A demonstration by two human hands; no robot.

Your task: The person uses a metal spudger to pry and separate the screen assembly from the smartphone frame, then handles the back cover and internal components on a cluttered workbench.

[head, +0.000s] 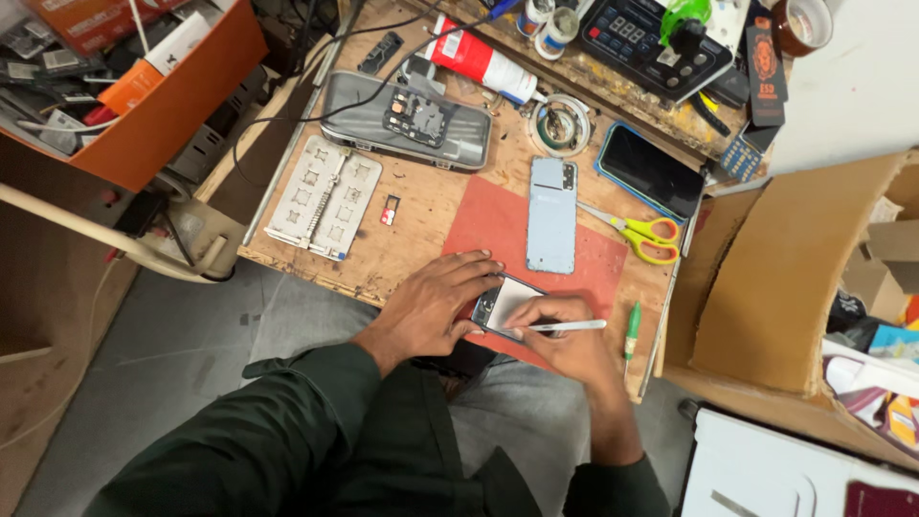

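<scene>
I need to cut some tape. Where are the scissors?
In the head view, the yellow-handled scissors lie right of the pale blue phone back, just below the dark phone.
</scene>
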